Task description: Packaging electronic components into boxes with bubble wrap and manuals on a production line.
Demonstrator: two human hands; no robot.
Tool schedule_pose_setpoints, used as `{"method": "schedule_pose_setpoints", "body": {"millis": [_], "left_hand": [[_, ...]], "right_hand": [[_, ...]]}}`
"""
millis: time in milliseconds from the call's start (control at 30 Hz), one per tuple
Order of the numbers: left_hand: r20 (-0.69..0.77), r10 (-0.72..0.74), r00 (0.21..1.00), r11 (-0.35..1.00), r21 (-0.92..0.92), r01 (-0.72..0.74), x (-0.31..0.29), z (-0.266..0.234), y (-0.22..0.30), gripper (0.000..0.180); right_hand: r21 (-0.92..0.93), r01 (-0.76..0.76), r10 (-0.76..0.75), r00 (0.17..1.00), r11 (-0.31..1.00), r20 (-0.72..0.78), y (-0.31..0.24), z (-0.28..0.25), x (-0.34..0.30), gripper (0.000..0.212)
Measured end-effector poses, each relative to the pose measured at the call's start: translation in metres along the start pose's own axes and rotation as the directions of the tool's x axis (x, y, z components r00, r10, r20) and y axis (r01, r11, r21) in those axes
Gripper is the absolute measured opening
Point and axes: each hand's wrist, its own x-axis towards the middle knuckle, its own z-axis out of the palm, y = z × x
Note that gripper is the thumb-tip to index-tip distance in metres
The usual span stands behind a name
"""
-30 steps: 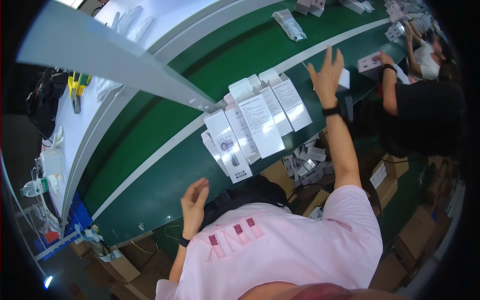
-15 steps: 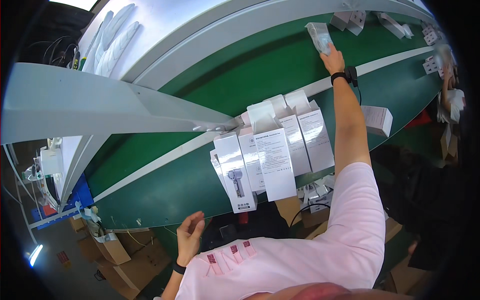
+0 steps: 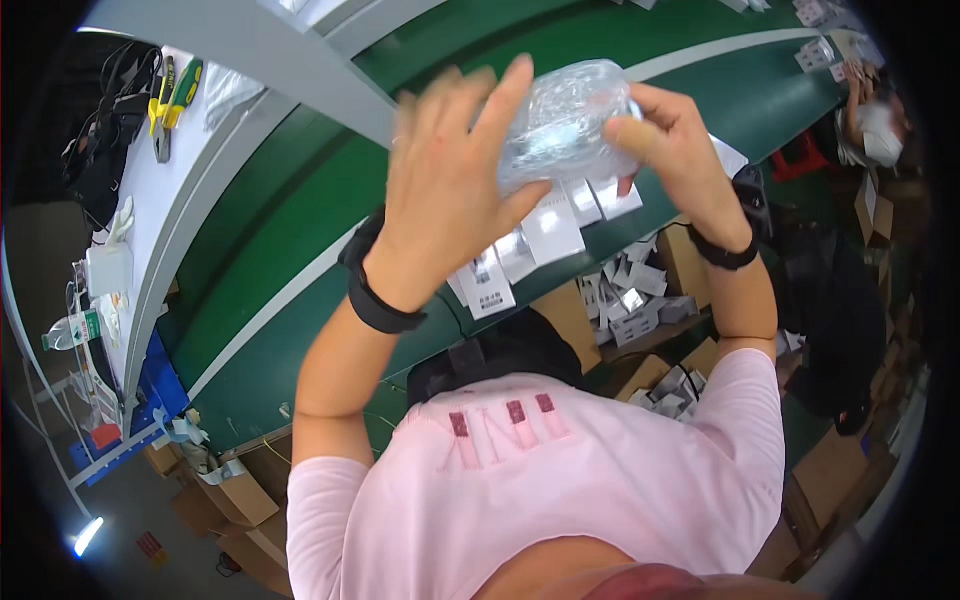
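A clear plastic-wrapped package (image 3: 570, 120) is raised in front of me above the green work surface; the wrap's shine hides what is inside. My right hand (image 3: 680, 150) grips its right end between thumb and fingers. At the package's left end is my left hand (image 3: 445, 180), fingers spread and smeared by motion; whether it touches the wrap I cannot tell. Below the package, several white printed cartons (image 3: 552, 228) stand side by side on the bench, partly covered by my hands and the package.
Pliers with yellow-black handles (image 3: 162, 115) lie on the white shelf at upper left, beside a grey-white upright frame (image 3: 270, 45). Cardboard boxes (image 3: 240, 497) stand on the floor, and one below the bench holds white pieces (image 3: 640, 300). Another person (image 3: 878, 125) sits at far right.
My right hand has brought the package from the far side of the bench close to me. My left hand has risen from the near edge to its left end.
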Motion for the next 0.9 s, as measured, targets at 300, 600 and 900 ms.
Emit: {"method": "schedule_pose_setpoints", "body": {"millis": [300, 600, 900], "left_hand": [[0.269, -0.242, 0.932, 0.251, -0.911, 0.328, -0.089, -0.025, 0.027, 0.043], [0.550, -0.113, 0.828, -0.582, -0.712, 0.393, -0.152, -0.023, 0.020, 0.086], [0.368, -0.270, 0.890, -0.557, -0.814, 0.167, -0.150, -0.018, 0.024, 0.094]], "right_hand": [[-0.555, 0.676, -0.776, 0.625, 0.485, 0.082, -0.048, 0.069, -0.060, 0.049], [-0.513, 0.833, -0.799, 0.447, 0.208, 0.402, -0.066, 0.129, -0.058, 0.039], [-0.458, 0.853, -0.852, 0.419, 0.251, 0.313, -0.051, 0.157, -0.060, 0.047]]}}
